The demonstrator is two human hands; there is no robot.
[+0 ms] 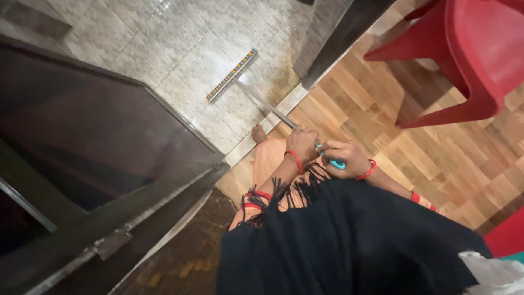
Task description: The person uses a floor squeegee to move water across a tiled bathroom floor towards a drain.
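A floor wiper lies with its long flat head point(232, 75) on the pale tiled floor point(180, 38), and its metal handle point(268, 107) runs back toward me. My left hand point(302, 144) is closed around the handle. Just behind it, my right hand point(345, 157) grips the teal end of the handle point(338, 164). Both wrists wear red bangles. My bare foot point(258, 134) stands at the step between the tiles and the wood-pattern floor point(436, 158). A black fringed shawl point(338, 240) covers my front.
A dark wooden door point(109, 142) stands open at the left, close to my left arm. A red plastic chair point(469, 60) is at the upper right on the wood-pattern floor. A dark door frame post point(338, 33) rises beyond the wiper.
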